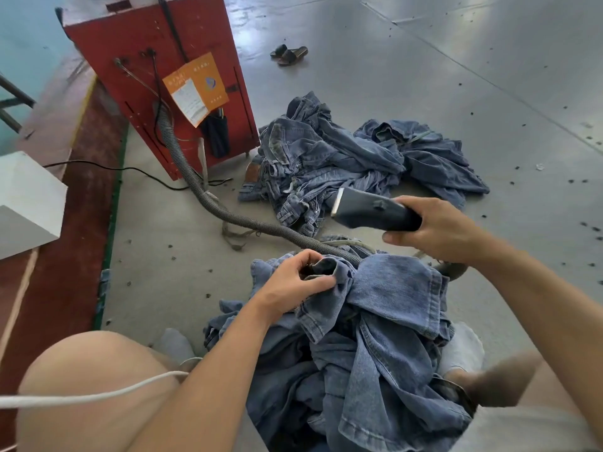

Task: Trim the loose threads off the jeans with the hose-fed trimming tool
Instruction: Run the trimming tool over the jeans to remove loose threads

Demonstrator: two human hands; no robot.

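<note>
Between the person's knees, low in the head view, the jeans [375, 347] lie in a crumpled heap on the floor [424, 76], and the left hand [298, 277] grips a bunched fold at the top of that heap, fingers curled round the cloth and lifting it a little. Up and to the right of that fold, the right hand [437, 225] is wrapped round the rear of the trimming tool [372, 212], which hangs in the air clear of the denim. The tool's long axis runs roughly level, from the right hand toward the left of the picture, and its pale cutting edge faces away from the person toward the second pile of jeans [359, 158] farther off on the floor, not down at the held fold. So the fold lies below and to the left of the blade, near but apart from it, and the coming move likely turns on tipping the blade end downward and bringing it back toward the left hand. The ribbed hose [228, 213] runs from the red machine [156, 76] across the floor and passes just behind the gripped fold before slipping under the denim; its join to the tool is hidden. Which threads need cutting is too fine to tell.
</note>
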